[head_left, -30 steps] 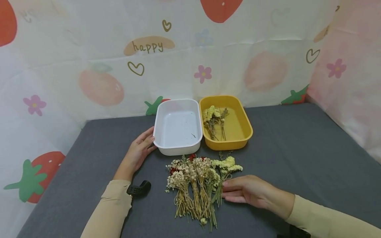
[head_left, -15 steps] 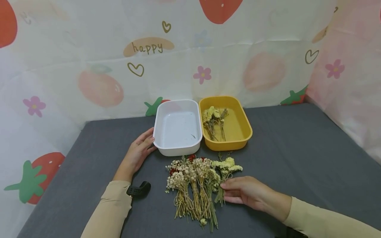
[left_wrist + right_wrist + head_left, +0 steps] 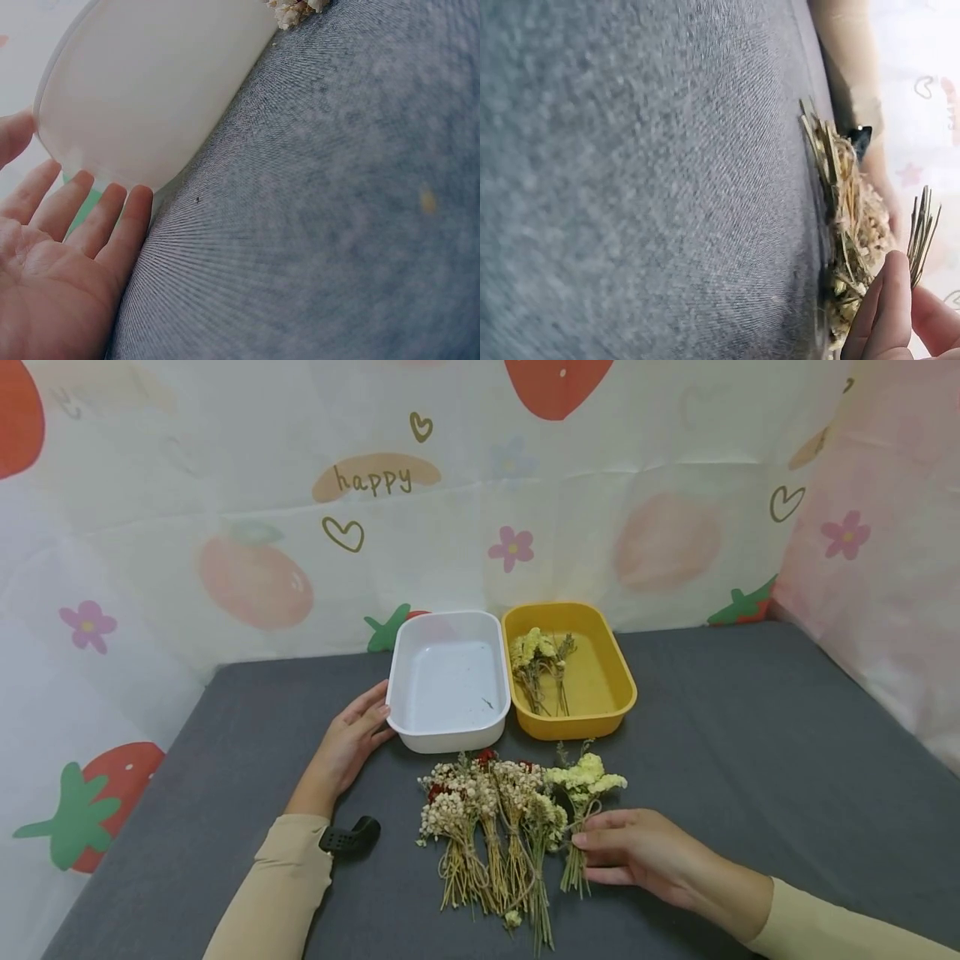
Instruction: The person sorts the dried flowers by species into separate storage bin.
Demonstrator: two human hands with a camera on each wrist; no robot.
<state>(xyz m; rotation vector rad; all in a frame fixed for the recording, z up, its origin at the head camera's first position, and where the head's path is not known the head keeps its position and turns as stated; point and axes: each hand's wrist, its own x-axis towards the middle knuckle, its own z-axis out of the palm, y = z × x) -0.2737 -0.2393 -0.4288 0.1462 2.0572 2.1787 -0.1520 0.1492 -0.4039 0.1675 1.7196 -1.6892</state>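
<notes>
My right hand (image 3: 652,857) pinches the stems of a small tied bunch of pale yellow dried flowers (image 3: 586,778) at the right of the other bunches. In the right wrist view its stem ends (image 3: 924,238) stick out past my fingers. My left hand (image 3: 347,742) touches the left side of a white plastic bin (image 3: 448,681). Fairly straight fingertips (image 3: 139,196) meet the bin's outer wall in the left wrist view. Several tied bunches of dried flowers (image 3: 491,835), cream, dark red and pale yellow, lie side by side in front of the bins.
Right against the white bin stands a yellow bin (image 3: 600,681) with dried flower bunches (image 3: 536,664) along its left side. A bit of stem lies inside the white bin. Grey cloth (image 3: 750,735) covers the table, and a printed curtain hangs behind it.
My right hand first drew slightly left, then moved right with the pale yellow bunch, which now stands apart from its neighbours. The left hand stays at the white bin.
</notes>
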